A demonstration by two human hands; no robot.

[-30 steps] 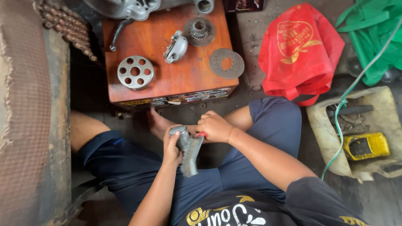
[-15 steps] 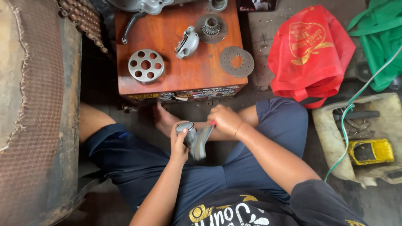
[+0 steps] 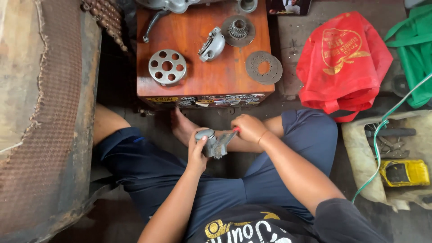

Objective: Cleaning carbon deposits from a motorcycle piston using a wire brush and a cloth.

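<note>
Grey cast metal fills your left hand (image 3: 198,150): a small engine part (image 3: 211,143) with a rounded cap on top, held upright above your lap, between your knees. Your left fingers (image 3: 203,140) are wrapped around its near side, thumb up against the cap. Your right hand (image 3: 248,128) sits just beside it, its fingers pinched shut on a slim tool with a red handle (image 3: 230,133) whose flat tip touches the part's right side.

You sit cross-legged on the floor, one bare foot (image 3: 182,127) just behind the part. Straight ahead stands a low wooden worktop (image 3: 193,78). On it lie a round silver plate with holes (image 3: 167,67) at the left, a curved grey cover (image 3: 212,44) near the middle, a toothed gear hub on a disc (image 3: 237,29) behind it, and a thin flat ring disc (image 3: 263,67) overhanging the right edge. These are well apart from your hands.

To your right, on the floor, a red cloth bag (image 3: 344,63) lies crumpled, with a green one (image 3: 411,49) past it. Nearer you, a dirty tray (image 3: 360,148) holds tools and a yellow meter (image 3: 404,173), and a green cable (image 3: 382,135) runs across it.
</note>
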